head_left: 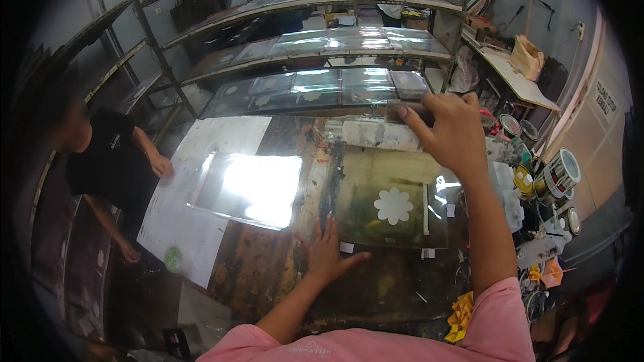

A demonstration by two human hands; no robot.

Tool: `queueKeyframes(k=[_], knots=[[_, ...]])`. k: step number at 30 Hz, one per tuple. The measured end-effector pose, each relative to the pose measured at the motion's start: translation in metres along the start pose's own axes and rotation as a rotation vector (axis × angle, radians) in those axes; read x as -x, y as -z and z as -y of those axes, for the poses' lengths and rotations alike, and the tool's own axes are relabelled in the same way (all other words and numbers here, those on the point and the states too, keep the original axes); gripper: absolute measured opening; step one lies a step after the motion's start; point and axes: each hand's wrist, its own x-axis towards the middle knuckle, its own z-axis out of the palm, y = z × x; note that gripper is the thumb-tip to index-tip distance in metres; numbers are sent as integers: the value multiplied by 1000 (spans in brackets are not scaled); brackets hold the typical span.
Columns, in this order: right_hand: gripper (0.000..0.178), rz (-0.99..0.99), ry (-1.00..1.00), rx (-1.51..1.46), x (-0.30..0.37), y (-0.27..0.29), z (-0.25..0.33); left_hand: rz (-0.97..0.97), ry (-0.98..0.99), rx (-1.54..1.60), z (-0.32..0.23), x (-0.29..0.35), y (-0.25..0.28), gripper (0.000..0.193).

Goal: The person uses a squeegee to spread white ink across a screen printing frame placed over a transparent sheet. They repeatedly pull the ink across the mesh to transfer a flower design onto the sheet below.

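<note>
My left hand [327, 255] lies with its fingers spread at the near left corner of a printing screen [359, 184]. The screen has yellowish-green, see-through mesh, and a white flower shape [393, 206] shows in it. Along the far side of the screen runs a pale, stained bar [376, 133]. Above that bar my right hand [453, 127] is closed on a dark bar [401, 112], thumb toward its left end; my palm and fingers hide the rest of it. Small white tabs [346, 247] stick out along the screen's near edge.
Left of the screen, glossy clear sheets [248, 188] overlap a white board [181, 228]. A co-worker's hand [159, 164] is at that board's left edge. Beyond stand racks of flower-printed sheets [312, 87]. Cans [560, 171] crowd the right; a yellow cloth [461, 315] lies near my right arm.
</note>
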Motion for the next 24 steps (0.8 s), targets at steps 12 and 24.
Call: queueKeyframes(k=[12,24], knots=[[57,47,-46,10,-13,-7,4,-571,216,233,113,-58,45,44],[53,75,-43,96,11,-13,30,-718,689,-321,369,-34,183,50]])
